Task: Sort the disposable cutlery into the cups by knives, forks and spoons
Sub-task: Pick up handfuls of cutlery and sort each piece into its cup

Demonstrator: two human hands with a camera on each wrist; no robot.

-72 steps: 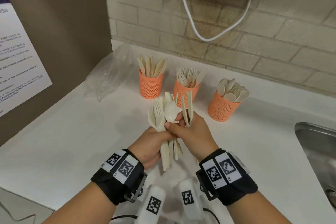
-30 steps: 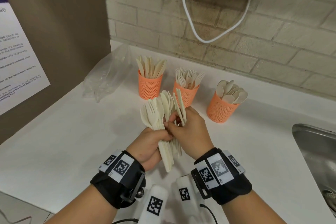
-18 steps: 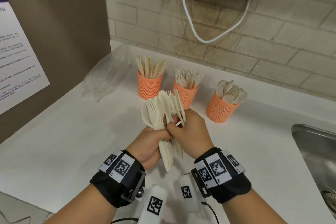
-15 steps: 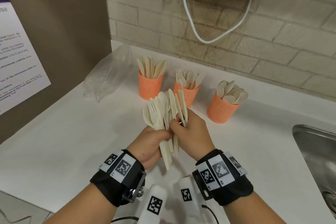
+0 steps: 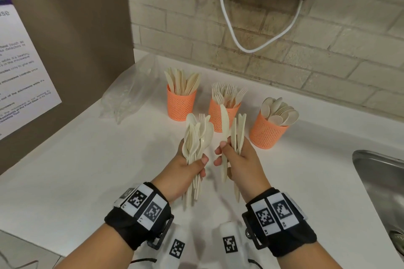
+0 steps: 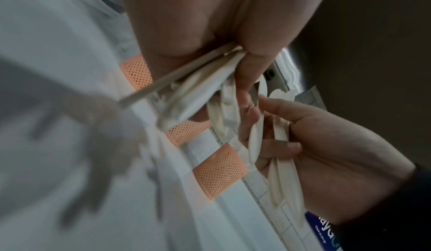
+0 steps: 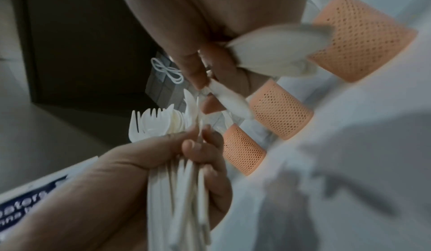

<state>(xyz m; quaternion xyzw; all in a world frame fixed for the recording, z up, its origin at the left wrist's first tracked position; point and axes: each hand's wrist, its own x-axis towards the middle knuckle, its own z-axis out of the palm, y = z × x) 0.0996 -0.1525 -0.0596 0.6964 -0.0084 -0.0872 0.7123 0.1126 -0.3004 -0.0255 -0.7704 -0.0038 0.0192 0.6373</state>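
Plastic bag (image 5: 131,94), steel sink (image 5: 380,181)

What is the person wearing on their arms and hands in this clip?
Bare forearms, no sleeves or gloves. Each wrist carries a black fabric band with white panels printed with black square marker codes. A white camera unit, also marker-tagged, hangs under each wrist, with thin black cables.

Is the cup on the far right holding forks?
No, the rightmost cup holds spoons; the forks stand in the middle cup.
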